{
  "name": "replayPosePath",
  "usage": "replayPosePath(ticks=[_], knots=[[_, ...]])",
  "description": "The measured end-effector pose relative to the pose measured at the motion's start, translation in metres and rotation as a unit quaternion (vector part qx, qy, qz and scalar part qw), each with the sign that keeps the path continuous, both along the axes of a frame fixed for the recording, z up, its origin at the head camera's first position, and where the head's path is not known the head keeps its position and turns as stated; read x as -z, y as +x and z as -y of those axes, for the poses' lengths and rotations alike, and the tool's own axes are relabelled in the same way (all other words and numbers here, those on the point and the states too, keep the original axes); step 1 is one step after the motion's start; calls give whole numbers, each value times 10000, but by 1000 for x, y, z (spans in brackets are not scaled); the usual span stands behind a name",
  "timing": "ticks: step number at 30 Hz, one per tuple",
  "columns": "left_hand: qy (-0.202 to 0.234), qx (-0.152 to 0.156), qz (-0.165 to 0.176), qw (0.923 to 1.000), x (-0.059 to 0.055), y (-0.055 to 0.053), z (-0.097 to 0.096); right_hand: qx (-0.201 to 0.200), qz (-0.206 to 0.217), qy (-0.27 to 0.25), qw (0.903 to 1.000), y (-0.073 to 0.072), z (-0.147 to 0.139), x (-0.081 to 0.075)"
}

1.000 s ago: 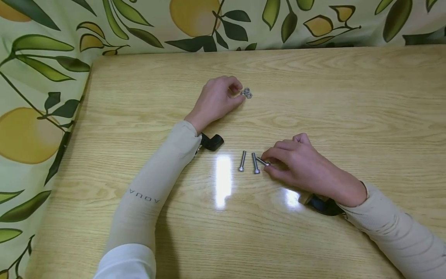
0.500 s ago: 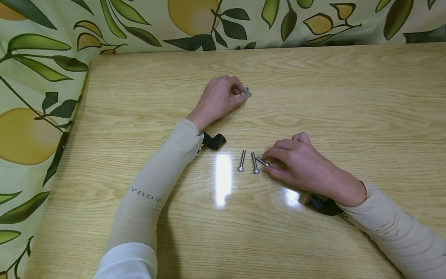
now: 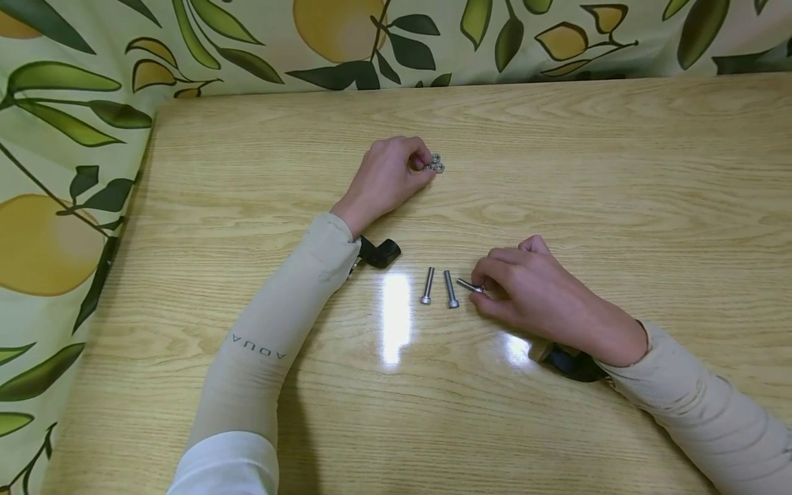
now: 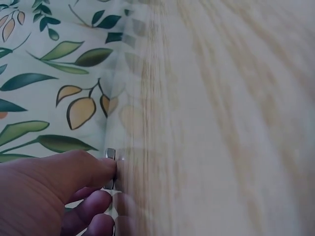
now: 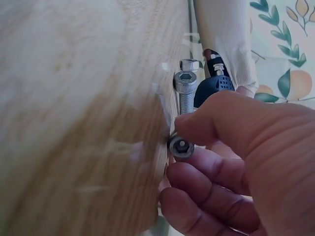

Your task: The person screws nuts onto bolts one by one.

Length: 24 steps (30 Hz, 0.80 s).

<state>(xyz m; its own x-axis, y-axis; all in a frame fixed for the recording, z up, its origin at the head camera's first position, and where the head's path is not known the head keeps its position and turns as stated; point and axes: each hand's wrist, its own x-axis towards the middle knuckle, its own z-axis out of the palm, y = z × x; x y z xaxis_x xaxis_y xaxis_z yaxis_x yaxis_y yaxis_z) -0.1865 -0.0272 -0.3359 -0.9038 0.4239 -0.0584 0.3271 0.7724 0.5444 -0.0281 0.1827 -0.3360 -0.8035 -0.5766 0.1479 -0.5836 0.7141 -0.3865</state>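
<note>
In the head view my left hand reaches to a small cluster of steel hex nuts. Its thumb and index finger pinch the nearest nut, which they partly hide. A nut also shows right at the thumb tip in the left wrist view. Lower on the right, my right hand pinches a socket-head bolt near its head, shank pointing left. The right wrist view shows that bolt's hex socket between thumb and fingers. Two more bolts, one left and one middle, lie beside it, heads toward me.
A wood-grain table lies under everything. A leaf-and-fruit patterned cloth borders its far and left edges. Black wrist devices sit under the left sleeve cuff and the right one.
The right hand has shifted slightly right with its bolt, which now lies apart from the middle bolt. The left fingertips have closed in a little on the near nut.
</note>
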Motion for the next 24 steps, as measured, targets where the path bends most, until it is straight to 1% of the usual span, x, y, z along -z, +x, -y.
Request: replayPosePath(ticks=[4, 8, 12, 16, 20, 22, 24], knots=[[-35, 4, -17, 10000, -4, 3, 1, -14, -124, -11, 9999, 0, 0, -2], [-140, 41, -88, 9999, -7, 7, 2, -38, -161, -150, 9998, -1, -2, -4], [-168, 80, -38, 9998, -10, 11, 2, 111, 34, -269, 9996, -4, -4, -7], [-215, 129, 138, 9996, -10, 14, 2, 392, 379, -438, 9976, -7, -7, -6], [-248, 191, 20, 9995, -11, 21, 7, 842, 796, -803, 9900, -14, -10, -3], [-111, 117, 0, 9999, -11, 26, 12, 1078, 1040, -1099, 9826, -17, -13, -1], [162, 6, 27, 9999, -10, 31, 17, 1278, 1367, -1470, 9713, -19, -15, 0]])
